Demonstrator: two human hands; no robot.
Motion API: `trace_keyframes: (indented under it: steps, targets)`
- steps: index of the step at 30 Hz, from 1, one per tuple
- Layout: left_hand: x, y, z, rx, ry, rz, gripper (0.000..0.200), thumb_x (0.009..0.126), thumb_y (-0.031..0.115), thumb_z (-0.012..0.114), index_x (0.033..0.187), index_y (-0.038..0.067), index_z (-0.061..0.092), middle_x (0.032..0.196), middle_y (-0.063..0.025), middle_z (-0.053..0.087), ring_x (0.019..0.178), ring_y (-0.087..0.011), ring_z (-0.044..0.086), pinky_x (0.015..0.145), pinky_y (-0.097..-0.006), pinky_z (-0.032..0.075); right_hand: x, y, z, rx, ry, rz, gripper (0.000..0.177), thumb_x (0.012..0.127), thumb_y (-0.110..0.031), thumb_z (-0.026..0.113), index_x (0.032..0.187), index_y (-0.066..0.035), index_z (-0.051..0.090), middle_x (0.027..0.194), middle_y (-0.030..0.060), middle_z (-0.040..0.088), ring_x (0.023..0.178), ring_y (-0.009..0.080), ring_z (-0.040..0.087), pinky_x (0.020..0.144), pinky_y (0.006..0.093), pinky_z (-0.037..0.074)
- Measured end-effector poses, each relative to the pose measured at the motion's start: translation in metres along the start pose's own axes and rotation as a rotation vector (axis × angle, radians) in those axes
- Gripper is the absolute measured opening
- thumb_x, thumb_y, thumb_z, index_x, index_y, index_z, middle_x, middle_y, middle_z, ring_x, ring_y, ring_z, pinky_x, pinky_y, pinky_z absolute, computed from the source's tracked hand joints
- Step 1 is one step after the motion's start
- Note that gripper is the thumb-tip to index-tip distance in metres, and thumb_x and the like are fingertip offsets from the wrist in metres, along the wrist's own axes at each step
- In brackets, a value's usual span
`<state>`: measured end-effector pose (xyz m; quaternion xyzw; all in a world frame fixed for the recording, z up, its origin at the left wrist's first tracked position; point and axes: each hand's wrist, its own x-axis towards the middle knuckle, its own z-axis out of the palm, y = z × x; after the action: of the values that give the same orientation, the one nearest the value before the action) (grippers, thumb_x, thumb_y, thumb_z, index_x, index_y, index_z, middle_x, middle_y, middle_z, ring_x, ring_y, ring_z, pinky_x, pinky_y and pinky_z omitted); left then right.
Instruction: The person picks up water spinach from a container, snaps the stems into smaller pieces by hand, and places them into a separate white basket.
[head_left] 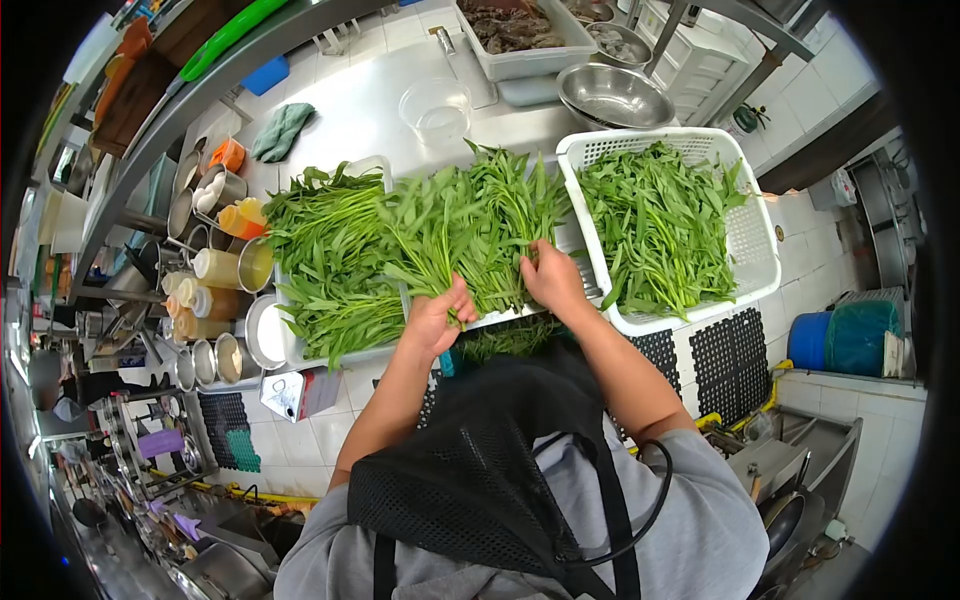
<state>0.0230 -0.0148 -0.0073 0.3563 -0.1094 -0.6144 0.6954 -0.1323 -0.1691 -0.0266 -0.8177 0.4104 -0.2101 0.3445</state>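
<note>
My left hand [440, 318] is closed around the stem ends of a bunch of water spinach [440, 235], whose leaves fan away from me. At the right edge of the same middle pile, my right hand [552, 280] has its fingers curled in, pinching water spinach stems. The greens under both hands lie over a metal tray or sink edge [590, 285]. More long-leaved water spinach [335, 225] is heaped to the left in a clear tub. On the right, a white perforated basket [752, 250] holds shorter pieces of the greens [660, 230].
A clear round bowl [436, 110], a green cloth [284, 132] and a steel bowl [615, 95] are on the steel counter behind. A white tub [545, 62] of dark food stands at the back. Sauce bottles [215, 268] and steel containers crowd the left.
</note>
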Motion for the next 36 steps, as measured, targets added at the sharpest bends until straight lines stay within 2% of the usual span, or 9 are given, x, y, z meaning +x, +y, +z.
trace_keyframes:
  steps: [1,4,6,9,13,22,28,34,36]
  targets:
    - [-0.002,-0.003,0.004,0.058,0.040,-0.009,0.019,0.095,0.027,0.055,0.093,0.009,0.050,0.068,-0.0008,0.044,0.062,-0.0156,0.046,0.062,-0.0326,0.043,0.005,0.004,0.004,-0.211,0.062,-0.045,0.017,0.081,-0.017,0.063,0.087,-0.002,0.060,0.074,0.0173,0.064,0.069,0.0345,0.063,0.064,0.0410,0.050]
    - [-0.004,-0.002,0.011,0.095,0.109,-0.017,0.021,0.095,0.027,0.056,0.089,0.007,0.053,0.071,-0.0037,0.052,0.065,-0.0176,0.053,0.064,-0.0327,0.046,0.011,0.004,0.007,-0.061,0.068,-0.033,0.015,0.079,-0.016,0.064,0.083,-0.002,0.060,0.076,0.0198,0.063,0.072,0.0386,0.062,0.065,0.0437,0.049]
    - [-0.007,-0.001,0.013,0.047,0.175,-0.051,0.026,0.094,0.026,0.057,0.083,0.003,0.058,0.077,-0.0074,0.061,0.069,-0.0191,0.059,0.067,-0.0315,0.048,0.015,0.002,0.009,0.086,-0.015,0.085,0.015,0.078,-0.015,0.067,0.081,-0.002,0.061,0.071,0.0152,0.063,0.067,0.0299,0.062,0.062,0.0391,0.048]
    - [-0.007,-0.003,0.003,0.086,0.147,-0.006,0.023,0.092,0.024,0.059,0.086,0.002,0.059,0.079,-0.0079,0.062,0.072,-0.0191,0.060,0.068,-0.0313,0.049,0.018,-0.007,0.012,0.677,0.109,0.070,0.016,0.081,-0.014,0.070,0.081,-0.002,0.062,0.065,-0.0032,0.057,0.056,0.0047,0.047,0.051,0.0237,0.040]
    - [-0.003,-0.004,0.009,0.241,0.166,0.067,0.018,0.091,0.018,0.061,0.098,0.003,0.057,0.084,-0.0078,0.063,0.075,-0.0179,0.059,0.067,-0.0309,0.048,0.009,-0.052,-0.018,0.905,-0.137,0.212,0.013,0.084,-0.013,0.070,0.080,-0.003,0.061,0.065,-0.0037,0.056,0.053,0.0021,0.045,0.048,0.0191,0.035]
    - [0.004,-0.013,0.026,0.413,0.173,-0.006,0.023,0.088,0.014,0.066,0.107,0.001,0.061,0.092,-0.0067,0.065,0.080,-0.0163,0.059,0.070,-0.0304,0.048,-0.005,-0.050,-0.005,0.866,-0.327,0.148,0.014,0.085,-0.008,0.068,0.078,0.001,0.060,0.066,0.0032,0.063,0.057,0.0070,0.057,0.052,0.0217,0.045]
    - [0.002,-0.020,0.020,0.439,0.145,0.173,0.024,0.087,0.013,0.067,0.107,0.002,0.060,0.093,-0.0063,0.063,0.081,-0.0168,0.059,0.071,-0.0304,0.048,-0.012,-0.048,-0.007,0.792,-0.339,0.069,0.012,0.086,-0.008,0.066,0.083,0.002,0.062,0.069,0.0038,0.064,0.062,0.0068,0.058,0.056,0.0225,0.047]
    - [0.000,0.014,0.013,0.110,0.136,0.131,0.013,0.092,0.017,0.058,0.089,0.005,0.056,0.079,-0.0019,0.055,0.068,-0.0137,0.051,0.067,-0.0303,0.044,-0.016,-0.017,0.006,0.693,-0.118,0.073,0.015,0.087,-0.013,0.064,0.091,0.001,0.060,0.077,0.0034,0.065,0.069,0.0105,0.060,0.062,0.0256,0.048]
    - [-0.002,0.024,0.003,-0.102,-0.010,0.030,0.020,0.096,0.023,0.053,0.083,0.008,0.051,0.071,0.0008,0.045,0.060,-0.0116,0.042,0.063,-0.0285,0.039,-0.016,-0.008,0.002,0.106,0.053,0.023,0.021,0.084,-0.017,0.066,0.093,0.000,0.059,0.077,0.0119,0.065,0.069,0.0247,0.064,0.065,0.0341,0.050]
